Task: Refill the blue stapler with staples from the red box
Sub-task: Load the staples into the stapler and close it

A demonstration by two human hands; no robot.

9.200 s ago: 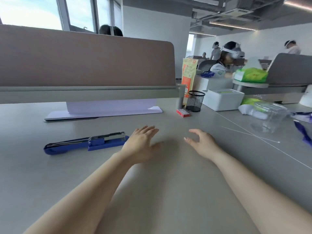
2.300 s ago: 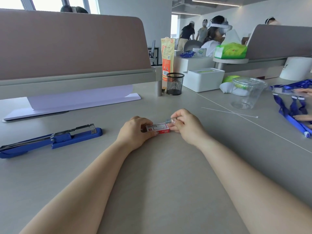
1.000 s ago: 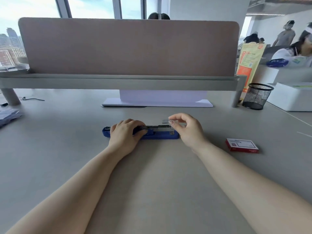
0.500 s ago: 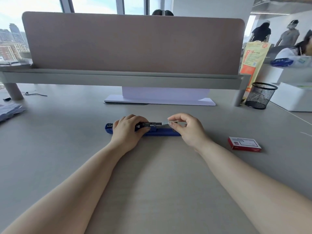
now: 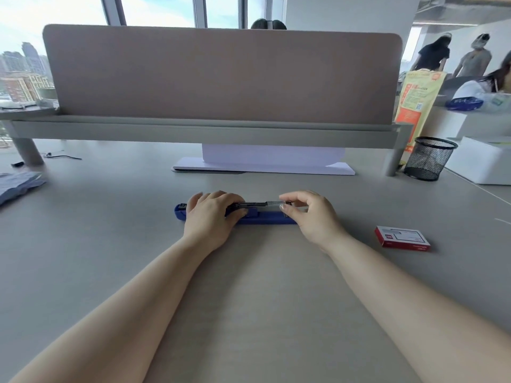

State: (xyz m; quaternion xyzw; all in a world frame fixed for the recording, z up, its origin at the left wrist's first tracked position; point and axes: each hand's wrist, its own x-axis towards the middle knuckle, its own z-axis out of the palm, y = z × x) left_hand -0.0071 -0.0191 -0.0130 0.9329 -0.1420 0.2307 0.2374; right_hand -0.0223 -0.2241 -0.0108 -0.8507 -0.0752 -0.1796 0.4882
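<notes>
The long blue stapler [image 5: 265, 218] lies flat across the grey desk in front of me, its metal staple channel facing up. My left hand [image 5: 211, 217] rests over its left half and grips it. My right hand [image 5: 312, 214] pinches a thin silver strip of staples [image 5: 273, 203] between thumb and forefinger, right over the channel near the stapler's right end. The red staple box [image 5: 401, 239] lies closed on the desk to the right of my right wrist, apart from both hands.
A desk divider panel [image 5: 221, 76] on a low shelf crosses the back, with white paper [image 5: 262, 165] under it. A black mesh pen cup [image 5: 427, 158], an orange bag and a white box [image 5: 481, 161] stand at right. Blue cloth [image 5: 16, 183] lies far left. People sit behind.
Over the last second my right hand has lowered the staple strip onto the channel and slid it slightly left. My left hand stays on the stapler. Earlier both hands were at the red box.
</notes>
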